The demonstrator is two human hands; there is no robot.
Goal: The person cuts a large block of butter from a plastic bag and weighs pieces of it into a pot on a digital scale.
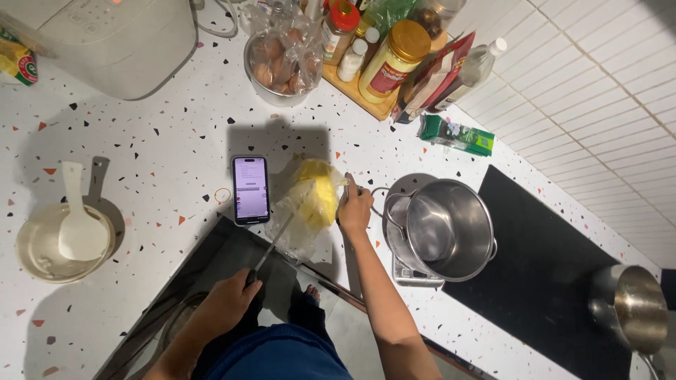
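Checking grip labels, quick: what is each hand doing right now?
Left hand: closed on a knife.
Right hand: closed on the edge of the clear bag of yellow food.

A phone (251, 188) lies on the speckled tabletop (155, 155). A steel pot (448, 229) sits on a scale. A bowl of eggs (282, 62) is by a yellow-lidded jar (393, 62).
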